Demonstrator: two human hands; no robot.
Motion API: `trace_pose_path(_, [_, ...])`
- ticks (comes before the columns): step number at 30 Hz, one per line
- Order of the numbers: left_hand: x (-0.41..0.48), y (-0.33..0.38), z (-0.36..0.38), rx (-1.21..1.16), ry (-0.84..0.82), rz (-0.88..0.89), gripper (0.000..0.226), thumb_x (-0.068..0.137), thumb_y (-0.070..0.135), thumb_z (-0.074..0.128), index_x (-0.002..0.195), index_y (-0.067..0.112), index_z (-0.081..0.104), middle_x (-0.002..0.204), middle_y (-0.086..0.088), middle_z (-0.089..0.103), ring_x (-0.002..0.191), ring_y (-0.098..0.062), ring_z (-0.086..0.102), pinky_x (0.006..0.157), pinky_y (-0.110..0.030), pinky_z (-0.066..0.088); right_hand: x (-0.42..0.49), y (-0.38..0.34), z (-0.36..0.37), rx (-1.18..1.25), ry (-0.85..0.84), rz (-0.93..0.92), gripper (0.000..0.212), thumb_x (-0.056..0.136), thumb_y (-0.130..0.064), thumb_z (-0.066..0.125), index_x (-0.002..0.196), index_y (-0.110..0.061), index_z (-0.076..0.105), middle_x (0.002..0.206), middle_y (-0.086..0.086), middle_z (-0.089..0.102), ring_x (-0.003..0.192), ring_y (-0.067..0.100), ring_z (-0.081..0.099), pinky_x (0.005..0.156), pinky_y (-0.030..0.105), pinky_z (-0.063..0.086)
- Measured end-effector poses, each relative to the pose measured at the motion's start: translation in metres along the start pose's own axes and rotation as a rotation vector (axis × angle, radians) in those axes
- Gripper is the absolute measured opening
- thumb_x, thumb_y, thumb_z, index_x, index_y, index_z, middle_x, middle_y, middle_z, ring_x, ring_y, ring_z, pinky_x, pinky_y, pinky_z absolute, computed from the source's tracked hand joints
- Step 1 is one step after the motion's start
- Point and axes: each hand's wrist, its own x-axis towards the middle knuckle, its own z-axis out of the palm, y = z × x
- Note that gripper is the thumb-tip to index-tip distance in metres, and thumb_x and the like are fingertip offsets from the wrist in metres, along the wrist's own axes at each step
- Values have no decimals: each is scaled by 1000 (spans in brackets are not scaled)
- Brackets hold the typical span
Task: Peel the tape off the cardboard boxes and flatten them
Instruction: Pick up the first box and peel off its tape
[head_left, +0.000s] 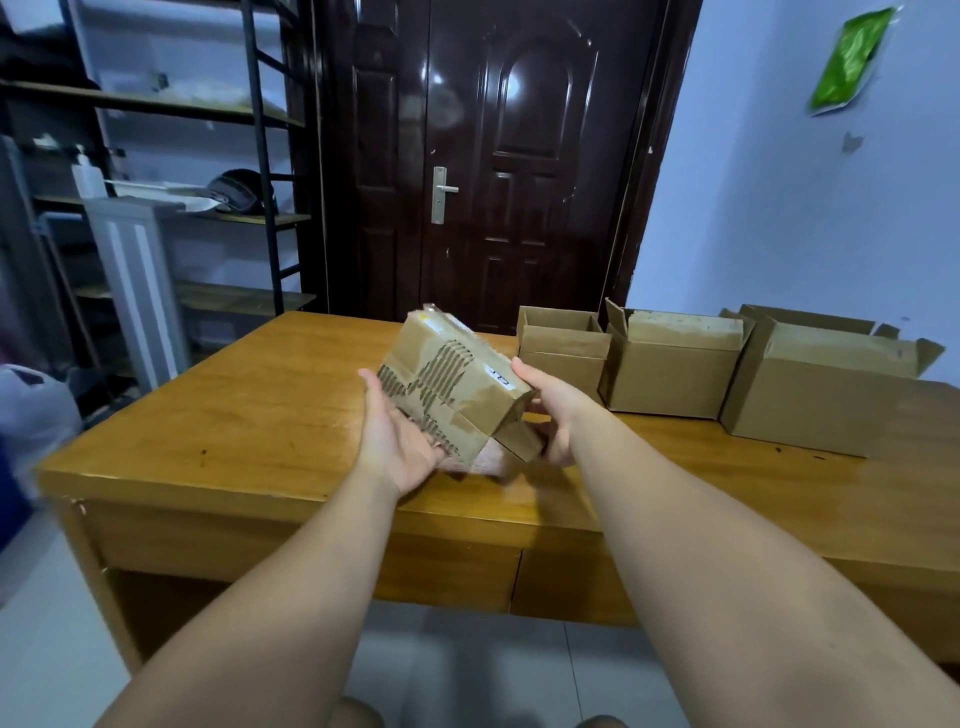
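Note:
A small cardboard box (453, 383) with torn, ribbed patches and tape strips hangs tilted above the wooden table (249, 415). My left hand (400, 436) lies under its lower left side, palm up, fingers straight. My right hand (550, 415) holds its right end, thumb on top and fingers curled underneath by a loose flap. Three open cardboard boxes stand in a row at the back right: a small one (563, 345), a middle one (670, 364) and a large one (821, 384).
A dark door (498, 156) stands behind the table. A metal shelf rack (208, 156) with a helmet and a bottle fills the left. A white bag (31, 410) sits at the far left. The table's left half is bare wood.

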Motion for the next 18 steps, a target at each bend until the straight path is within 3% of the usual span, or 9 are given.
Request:
trace_pose_path(3, [1,6,-12,36,158,-74,96,77,86,25,145,19,36,138,-17,52,126,-35,49,102,-57,38,7,2,-9,-176,56,-5,50,75,-60,72,94,-15,64,104,8,64,94,25,60,91,36,52])
trace_pose_path(7, [1,14,-12,31,334,-54,75,86,68,45,131,9,48,122,-17,62,108,-29,62,98,-43,48,11,0,-12,-309,46,3,49,75,-61,71,91,-15,64,99,7,64,96,25,59,99,40,48])
trace_pose_path(9, [4,17,-10,69,426,-53,55,91,51,54,126,9,54,116,-14,66,98,-25,65,91,-39,52,11,-2,-13,-341,46,4,49,76,-60,72,89,-13,65,94,8,65,91,24,62,98,40,50])
trace_pose_path(12, [8,20,-10,200,459,-143,30,96,31,54,118,11,61,85,-12,71,73,-22,67,65,-36,55,11,-2,-16,-368,57,5,49,75,-58,73,90,-12,64,90,9,67,85,23,65,95,39,53])
trace_pose_path(14, [7,21,-8,279,486,-196,23,98,26,52,107,6,61,84,-13,68,70,-24,65,67,-34,55,10,-2,-20,-380,69,13,50,74,-59,74,89,-13,64,90,8,68,84,22,65,90,34,54])
trace_pose_path(16, [5,21,-5,345,514,-223,22,99,22,51,90,3,56,92,-15,63,74,-26,62,71,-36,55,8,-2,-22,-415,77,-1,47,77,-60,70,87,-14,63,86,6,67,77,19,62,72,27,51])
trace_pose_path(18, [2,21,-3,414,526,-238,22,98,20,51,84,4,53,87,-16,61,70,-25,61,58,-37,56,5,-2,-23,-455,78,-13,45,80,-59,68,89,-15,63,88,6,66,75,18,60,63,26,46])
